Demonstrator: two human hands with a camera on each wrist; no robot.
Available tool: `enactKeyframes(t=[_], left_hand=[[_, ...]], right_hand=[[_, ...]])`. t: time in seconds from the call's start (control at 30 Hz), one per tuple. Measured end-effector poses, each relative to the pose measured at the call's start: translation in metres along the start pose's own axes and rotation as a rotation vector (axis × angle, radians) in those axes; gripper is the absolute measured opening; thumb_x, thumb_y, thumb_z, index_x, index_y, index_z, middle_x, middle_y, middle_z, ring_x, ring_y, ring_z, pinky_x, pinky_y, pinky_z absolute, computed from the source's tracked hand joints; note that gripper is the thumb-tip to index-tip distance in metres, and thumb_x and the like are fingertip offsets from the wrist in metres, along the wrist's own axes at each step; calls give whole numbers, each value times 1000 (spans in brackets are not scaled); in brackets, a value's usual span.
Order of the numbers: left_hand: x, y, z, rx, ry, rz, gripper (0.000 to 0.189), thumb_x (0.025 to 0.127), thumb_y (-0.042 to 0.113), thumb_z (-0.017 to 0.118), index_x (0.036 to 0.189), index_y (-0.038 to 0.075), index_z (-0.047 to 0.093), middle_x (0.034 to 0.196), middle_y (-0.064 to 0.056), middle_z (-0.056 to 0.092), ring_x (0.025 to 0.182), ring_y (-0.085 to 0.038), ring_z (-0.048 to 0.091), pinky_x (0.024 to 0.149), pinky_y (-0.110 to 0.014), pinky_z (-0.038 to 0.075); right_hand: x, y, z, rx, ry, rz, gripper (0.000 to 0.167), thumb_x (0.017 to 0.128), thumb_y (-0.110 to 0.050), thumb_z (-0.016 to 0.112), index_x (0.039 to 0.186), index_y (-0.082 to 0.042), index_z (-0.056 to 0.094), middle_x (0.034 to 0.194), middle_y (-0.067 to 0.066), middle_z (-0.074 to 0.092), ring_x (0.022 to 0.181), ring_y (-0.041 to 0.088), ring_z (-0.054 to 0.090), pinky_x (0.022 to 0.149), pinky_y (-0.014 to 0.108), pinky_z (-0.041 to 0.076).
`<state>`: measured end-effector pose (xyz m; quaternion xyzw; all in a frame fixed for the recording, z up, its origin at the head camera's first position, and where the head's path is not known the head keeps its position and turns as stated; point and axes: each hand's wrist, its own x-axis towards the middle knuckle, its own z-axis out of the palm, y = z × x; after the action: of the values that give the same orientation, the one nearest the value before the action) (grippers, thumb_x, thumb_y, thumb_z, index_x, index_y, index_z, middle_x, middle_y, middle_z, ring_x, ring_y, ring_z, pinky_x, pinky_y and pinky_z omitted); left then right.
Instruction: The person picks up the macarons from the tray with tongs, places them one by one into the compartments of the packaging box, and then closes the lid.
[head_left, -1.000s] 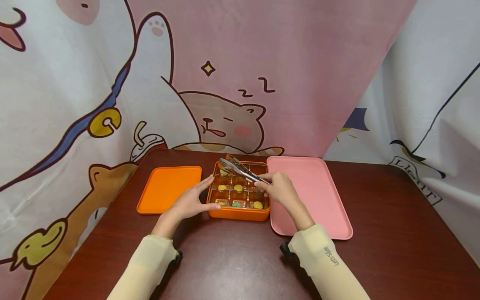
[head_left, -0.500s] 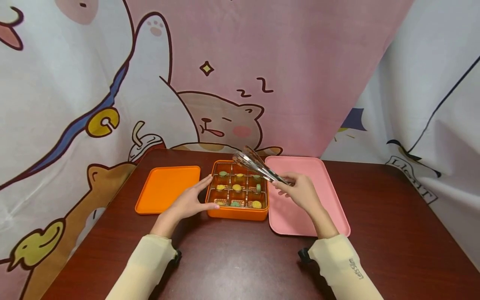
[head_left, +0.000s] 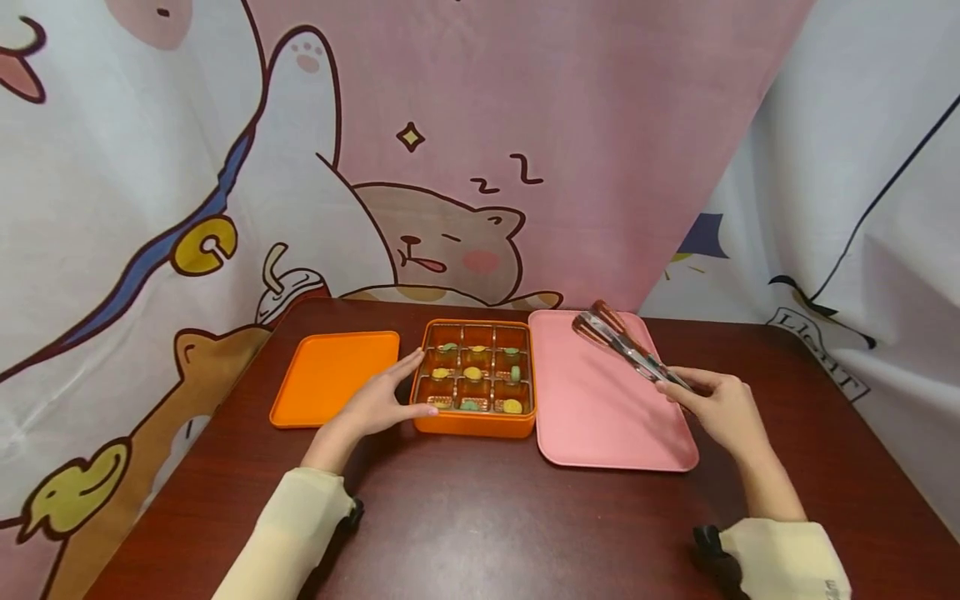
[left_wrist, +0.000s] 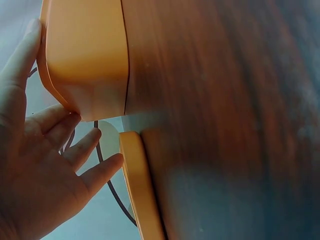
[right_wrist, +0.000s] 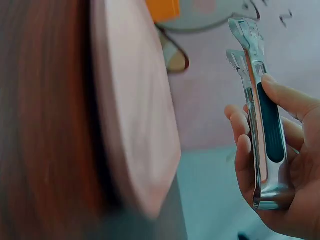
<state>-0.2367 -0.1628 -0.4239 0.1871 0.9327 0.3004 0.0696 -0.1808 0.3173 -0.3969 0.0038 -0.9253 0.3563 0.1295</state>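
My right hand [head_left: 723, 412] grips metal tongs [head_left: 636, 353] over the right part of a pink tray [head_left: 592, 425]. In the right wrist view the thumb presses a dark grip pad on the tongs' handle, and the tips stand slightly apart with nothing between them. My left hand [head_left: 378, 406] lies spread at the left side of an orange box [head_left: 474, 425], its thumb at the front rim. Inside the box, a clear divided insert holds small yellow pieces [head_left: 472, 373] and green pieces [head_left: 515, 374], several in all. One green piece stands on edge.
A flat orange lid or tray [head_left: 333, 379] lies left of the box, close to the left hand's fingers. The pink tray borders the box on the right. Behind the dark wooden table [head_left: 480, 517] hangs a printed curtain [head_left: 600, 150].
My right hand has carried the tongs up and rightward from over the box to over the pink tray's right side. The left hand stays by the box.
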Motion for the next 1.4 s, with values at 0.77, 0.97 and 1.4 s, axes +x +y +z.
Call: enactKeyframes(t=[0.77,0.97,1.4], left_hand=[[1,-1,2,-6,5,-10,102,81,57,76,160,19,24,168,-4,20,150,-39,28,116,-64,29],[1,-1,2,-10,4,-13,102,81,58,76,160,19,24,168,-2,20,150,-39,28,116,-64,29],[1,0,1,-10,-1,-15,103,80,59,75,160,19,24,168,-3,19,151,-39,27,116,-64,29]], right_hand=[[-33,91,-41,-222,-136,207,59,86,-50,73,122,-4,71,119,32,66,84,21,53,66,28,39],[-31,96,-42,-250,-178,188,62,86,-49,74,124,0,68,124,38,60,99,43,59,72,43,46],[-26,96,-45,-332,-223,96,55,86,-41,76,119,2,70,98,27,71,79,22,59,64,33,42]])
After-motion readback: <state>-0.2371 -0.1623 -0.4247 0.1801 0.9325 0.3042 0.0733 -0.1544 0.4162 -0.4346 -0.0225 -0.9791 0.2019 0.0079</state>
